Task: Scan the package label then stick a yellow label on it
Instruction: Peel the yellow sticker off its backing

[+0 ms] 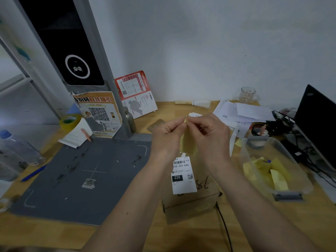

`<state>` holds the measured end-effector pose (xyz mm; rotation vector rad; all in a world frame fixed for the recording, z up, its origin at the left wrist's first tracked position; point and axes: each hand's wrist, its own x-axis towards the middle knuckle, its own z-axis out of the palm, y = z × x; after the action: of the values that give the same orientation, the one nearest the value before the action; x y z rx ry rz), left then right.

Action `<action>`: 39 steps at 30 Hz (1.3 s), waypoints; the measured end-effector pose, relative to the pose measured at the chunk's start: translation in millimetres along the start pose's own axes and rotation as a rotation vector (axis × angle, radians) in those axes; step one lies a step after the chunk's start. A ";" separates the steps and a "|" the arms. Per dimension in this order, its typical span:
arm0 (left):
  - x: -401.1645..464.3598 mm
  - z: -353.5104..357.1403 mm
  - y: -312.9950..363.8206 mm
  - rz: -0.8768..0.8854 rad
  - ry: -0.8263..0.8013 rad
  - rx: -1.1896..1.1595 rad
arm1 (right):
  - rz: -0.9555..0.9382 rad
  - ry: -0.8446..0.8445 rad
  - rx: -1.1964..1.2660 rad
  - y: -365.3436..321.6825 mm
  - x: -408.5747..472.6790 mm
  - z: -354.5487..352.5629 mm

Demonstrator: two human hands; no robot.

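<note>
Pinching a small yellow label (185, 120) between the fingertips of the left hand (167, 132) and the right hand (209, 132), both raised together above the wooden desk (127, 237). Possibly peeling it from its backing, though too blurred and small to tell. Curling the remaining fingers of both hands inward. Hovering just above the far end of the brown package (190, 200), which is lying flat on the desk right under the forearms. Showing on top of the package a white shipping label (183, 176) with a barcode, "220-220-C40" and a black "220" box, beside handwritten digits. Sitting to the right, a clear plastic bin (276, 171) holding yellow paper scraps. Lying to the left, a grey scanning mat (76, 179), with a blue pen (33, 173) near its edge.
</note>
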<state>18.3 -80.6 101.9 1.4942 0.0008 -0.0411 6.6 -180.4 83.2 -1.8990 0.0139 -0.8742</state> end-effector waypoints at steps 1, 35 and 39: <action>0.0 0.2 0.3 0.006 -0.003 0.001 | -0.010 0.011 0.001 0.2 -0.3 0.1; 0.6 2.2 0.5 0.000 -0.017 -0.002 | -0.125 0.087 -0.090 9.5 1.9 8.3; 1.0 0.6 -0.9 0.005 -0.021 0.000 | -0.126 0.090 -0.106 11.5 2.3 9.8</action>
<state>19.2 -81.3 101.0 1.4935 -0.0199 -0.0528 18.0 -179.3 73.1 -1.9747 -0.0049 -1.0621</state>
